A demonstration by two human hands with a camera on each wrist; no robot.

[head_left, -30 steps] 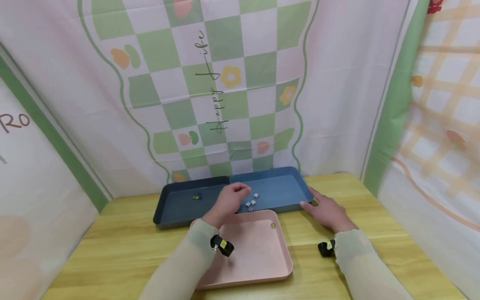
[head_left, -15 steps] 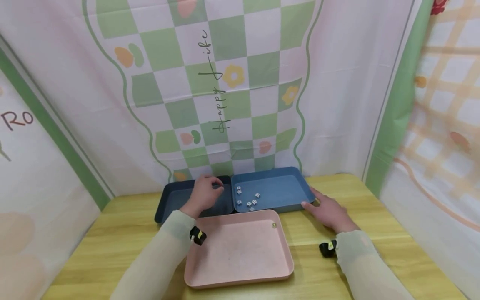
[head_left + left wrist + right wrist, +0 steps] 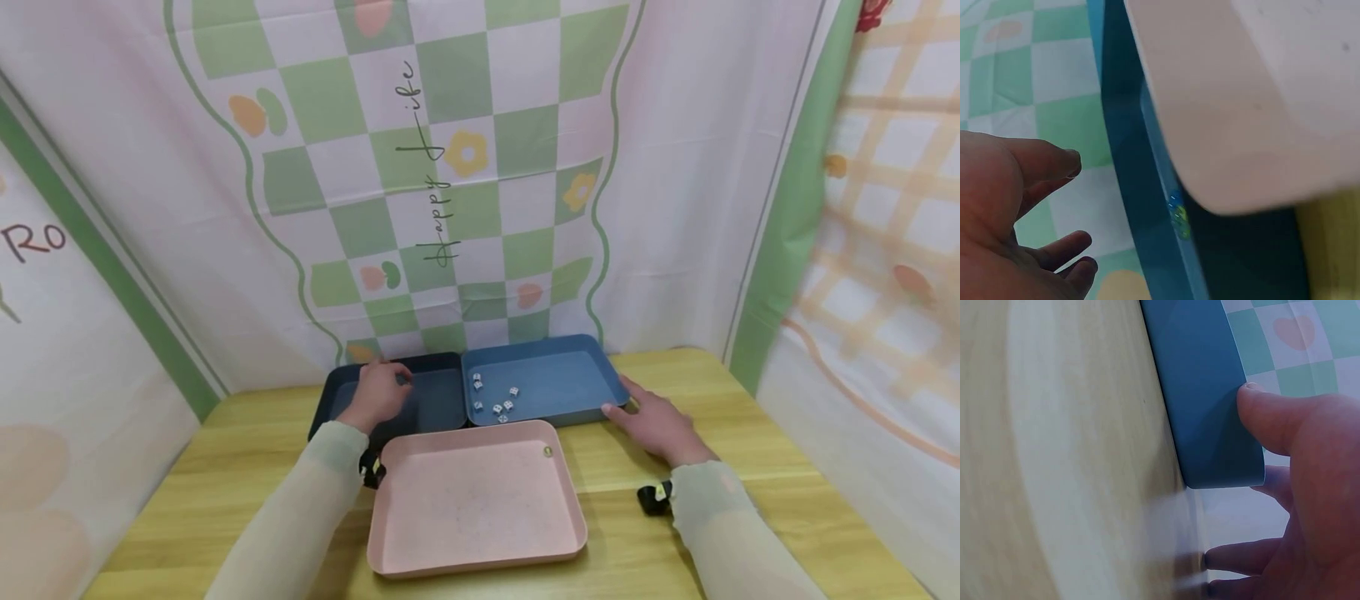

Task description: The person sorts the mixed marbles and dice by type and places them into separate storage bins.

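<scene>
My left hand hovers over the dark blue tray, thumb and forefinger tips close together and the other fingers relaxed. Nothing shows between them in the left wrist view, where a small cluster of blue and yellow-green marbles lies in the tray. From the head, the hand hides those marbles. My right hand holds the near right corner of the lighter blue tray, thumb at the front wall's rim and fingers along the side. Several white dice lie in that tray's left part.
In front of both blue trays stands a pink tray, with one yellowish marble near its far right corner. All rest on a wooden table. Behind rises a checked curtain.
The left hand has moved left from over the lighter blue tray to over the dark tray. More dice now show in the lighter tray. The right hand has stayed at its corner.
</scene>
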